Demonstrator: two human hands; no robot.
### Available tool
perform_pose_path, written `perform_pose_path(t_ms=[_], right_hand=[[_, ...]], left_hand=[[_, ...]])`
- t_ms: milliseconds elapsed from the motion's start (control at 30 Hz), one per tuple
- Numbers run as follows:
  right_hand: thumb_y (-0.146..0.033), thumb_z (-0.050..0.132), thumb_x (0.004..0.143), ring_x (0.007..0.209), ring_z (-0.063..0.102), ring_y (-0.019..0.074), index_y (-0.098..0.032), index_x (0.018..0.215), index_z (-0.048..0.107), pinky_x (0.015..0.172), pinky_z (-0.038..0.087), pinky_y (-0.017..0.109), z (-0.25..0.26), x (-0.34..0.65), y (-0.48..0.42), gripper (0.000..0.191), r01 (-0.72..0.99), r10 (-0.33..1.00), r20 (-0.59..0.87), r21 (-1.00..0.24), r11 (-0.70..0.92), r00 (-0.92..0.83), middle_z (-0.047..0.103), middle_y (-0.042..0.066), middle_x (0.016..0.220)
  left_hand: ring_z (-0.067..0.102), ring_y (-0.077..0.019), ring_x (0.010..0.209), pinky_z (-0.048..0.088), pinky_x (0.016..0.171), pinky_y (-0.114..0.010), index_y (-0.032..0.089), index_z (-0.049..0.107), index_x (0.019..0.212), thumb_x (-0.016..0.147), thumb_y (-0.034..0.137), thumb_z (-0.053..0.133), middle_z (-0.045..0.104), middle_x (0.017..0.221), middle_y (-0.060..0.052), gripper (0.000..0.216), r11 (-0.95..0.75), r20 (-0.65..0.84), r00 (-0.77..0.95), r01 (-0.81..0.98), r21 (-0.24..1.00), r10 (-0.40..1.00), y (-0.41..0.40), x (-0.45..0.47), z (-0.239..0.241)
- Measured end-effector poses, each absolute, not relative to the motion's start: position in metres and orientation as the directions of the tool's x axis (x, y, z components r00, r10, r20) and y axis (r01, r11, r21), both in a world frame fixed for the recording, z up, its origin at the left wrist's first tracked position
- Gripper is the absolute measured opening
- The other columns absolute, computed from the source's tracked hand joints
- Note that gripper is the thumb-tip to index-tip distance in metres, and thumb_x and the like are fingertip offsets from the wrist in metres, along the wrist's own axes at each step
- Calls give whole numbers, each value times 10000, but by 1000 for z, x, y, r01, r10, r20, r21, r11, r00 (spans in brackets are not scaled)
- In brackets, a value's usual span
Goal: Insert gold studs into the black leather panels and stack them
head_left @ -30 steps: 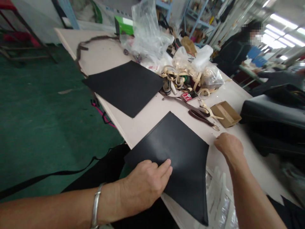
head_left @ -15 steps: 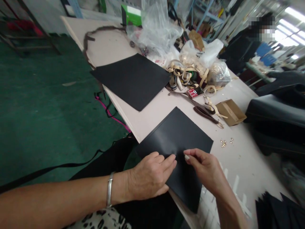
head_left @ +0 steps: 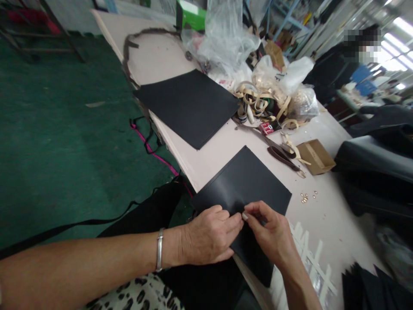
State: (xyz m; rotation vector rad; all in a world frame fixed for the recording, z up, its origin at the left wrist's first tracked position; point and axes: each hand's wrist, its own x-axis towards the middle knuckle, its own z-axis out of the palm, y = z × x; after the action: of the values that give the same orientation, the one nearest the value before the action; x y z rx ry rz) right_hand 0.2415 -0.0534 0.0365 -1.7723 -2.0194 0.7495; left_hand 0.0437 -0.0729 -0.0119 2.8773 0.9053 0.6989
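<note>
A black, smooth leather-like panel (head_left: 254,174) lies at the table's near edge, partly over my lap. My left hand (head_left: 211,234), with a silver bangle at its wrist, grips the panel's near side. Its fingers rest on top and the thumb is lower, by the edge. My right hand (head_left: 269,228) is closed in a pinch over the panel, thumb and forefinger meeting right beside the left fingertips. Whatever the pinch holds is too small or hidden to name. Several small gold-coloured metal pieces (head_left: 304,197) lie on the table to the right of the panel.
Another black panel (head_left: 189,107) lies farther up the table (head_left: 180,161). Beyond are clear plastic bags (head_left: 222,47), tan strip coils (head_left: 258,101), a brown strap (head_left: 282,158) and a small cardboard box (head_left: 316,157). Black material (head_left: 371,168) is piled right. A person (head_left: 335,64) is at the back.
My right hand has moved left, bringing its pinched fingertips against my left fingertips. The left hand keeps its place on the panel. The whole view has shifted slightly.
</note>
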Motion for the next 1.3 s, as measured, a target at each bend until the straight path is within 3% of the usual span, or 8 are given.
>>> perform_pose_path(t_ms=[367, 667, 867, 1000, 1067, 1133, 1200, 1300], right_hand=[[-294, 638, 762, 694, 688, 178, -216, 938, 648, 635, 528, 287, 37, 247, -28, 193, 799, 947, -299, -594, -91, -115, 716, 18, 760], [-255, 679, 701, 492, 590, 128, -204, 822, 628, 441, 427, 229, 37, 247, -11, 142, 778, 876, -479, -572, -260, -58, 621, -32, 618], [-229, 749, 694, 591, 585, 126, -203, 913, 686, 550, 451, 245, 47, 234, -20, 229, 832, 930, -368, -519, -195, -11, 639, -26, 696], [-392, 744, 767, 919, 651, 227, -207, 1138, 686, 863, 499, 368, 55, 256, -42, 418, 885, 986, -44, -437, -162, 159, 669, 81, 1064], [-397, 710, 791, 1059, 625, 279, -205, 1243, 639, 979, 455, 434, 56, 273, -59, 496, 808, 935, 41, -518, -282, 352, 636, 125, 1190], [-366, 747, 736, 1150, 595, 299, -208, 1272, 621, 1025, 436, 449, 52, 288, -75, 573, 634, 876, -10, -686, -358, 483, 639, 128, 1241], [-308, 760, 683, 1133, 622, 274, -212, 1245, 638, 989, 481, 411, 45, 295, -87, 584, 467, 861, -90, -809, -357, 501, 685, 92, 1207], [-260, 691, 683, 965, 697, 227, -209, 1194, 675, 851, 563, 359, 40, 297, -101, 514, 338, 871, -120, -890, -308, 477, 749, 37, 1069]], left_hand=[[545, -214, 837, 414, 710, -388, 28, 510, 1350, 921, 424, 564, 593, 1317, -169, 586, -828, 394, 729, 511, 229, 559, -72, 42, -12], [544, -209, 853, 429, 714, -386, 52, 538, 1328, 948, 376, 517, 591, 1336, -137, 500, -827, 362, 744, 490, 274, 561, -70, 40, -11], [595, -192, 845, 444, 756, -377, 136, 605, 1266, 949, 123, 459, 685, 1184, -85, 349, -816, 412, 705, 502, 285, 578, -70, 40, -9], [644, -218, 991, 446, 862, -400, 177, 619, 1273, 921, 52, 419, 672, 1262, -86, 424, -817, 503, 648, 506, 276, 572, -65, 41, -19], [652, -221, 1047, 453, 889, -389, 195, 612, 1293, 925, 53, 406, 658, 1301, -83, 446, -825, 545, 627, 493, 276, 556, -63, 42, -26], [671, -227, 1033, 480, 861, -375, 203, 598, 1324, 927, 78, 420, 668, 1290, -78, 454, -844, 557, 641, 472, 255, 527, -64, 43, -31], [694, -228, 997, 508, 819, -363, 214, 599, 1333, 919, 81, 434, 689, 1258, -69, 465, -870, 556, 678, 446, 210, 481, -69, 47, -33], [722, -212, 927, 546, 762, -326, 237, 643, 1279, 903, 72, 455, 710, 1225, -52, 452, -901, 562, 712, 400, 170, 422, -83, 54, -27]])
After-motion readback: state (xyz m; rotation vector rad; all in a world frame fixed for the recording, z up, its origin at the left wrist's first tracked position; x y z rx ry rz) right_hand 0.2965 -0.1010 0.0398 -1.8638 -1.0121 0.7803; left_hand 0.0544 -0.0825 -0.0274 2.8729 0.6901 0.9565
